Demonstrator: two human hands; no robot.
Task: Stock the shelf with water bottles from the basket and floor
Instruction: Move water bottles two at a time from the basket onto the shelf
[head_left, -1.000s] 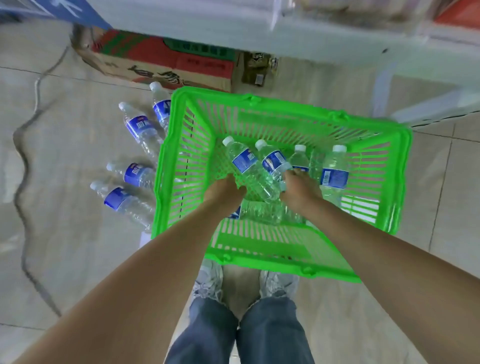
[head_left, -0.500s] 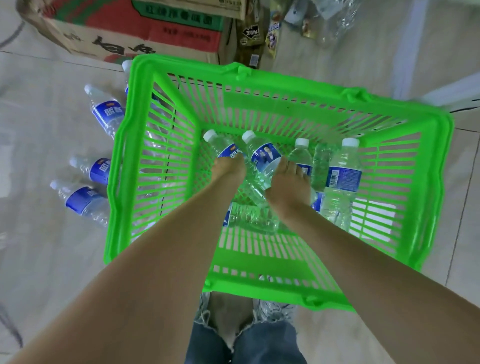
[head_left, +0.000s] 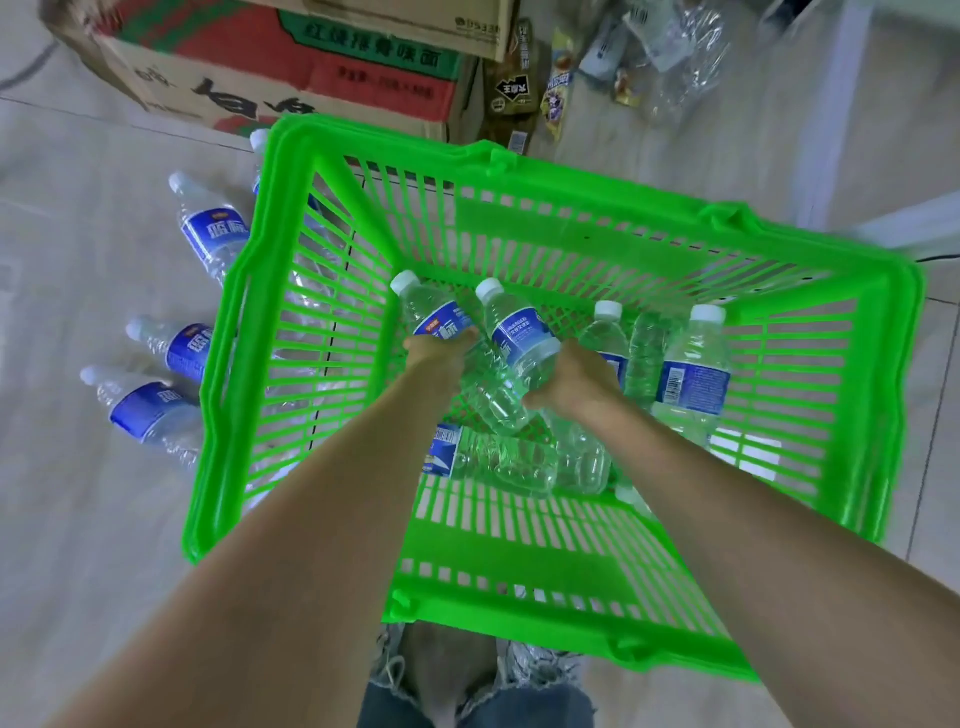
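Observation:
A bright green plastic basket (head_left: 244, 332) stands on the floor and holds several clear water bottles with blue labels. Inside it, my left hand (head_left: 441, 356) grips one bottle (head_left: 423, 306) around its label, cap pointing away from me. My right hand (head_left: 574, 382) grips a second bottle (head_left: 517, 332) beside it, also tilted away. More bottles lie under my hands (head_left: 498, 460) and stand at the right (head_left: 693, 374). Several bottles lie on the floor left of the basket (head_left: 208, 228) (head_left: 140, 405). The shelf is out of view.
A cardboard box (head_left: 291, 78) with red and green print sits on the floor behind the basket. Snack packets (head_left: 514, 78) and crumpled plastic wrap (head_left: 670, 47) lie behind it to the right. A white shelf post (head_left: 831, 104) rises at the far right. My feet are just below the basket.
The view has dropped closer to the basket. Both hands have reached deeper and closed around two bottles, which now sit slightly raised above the others.

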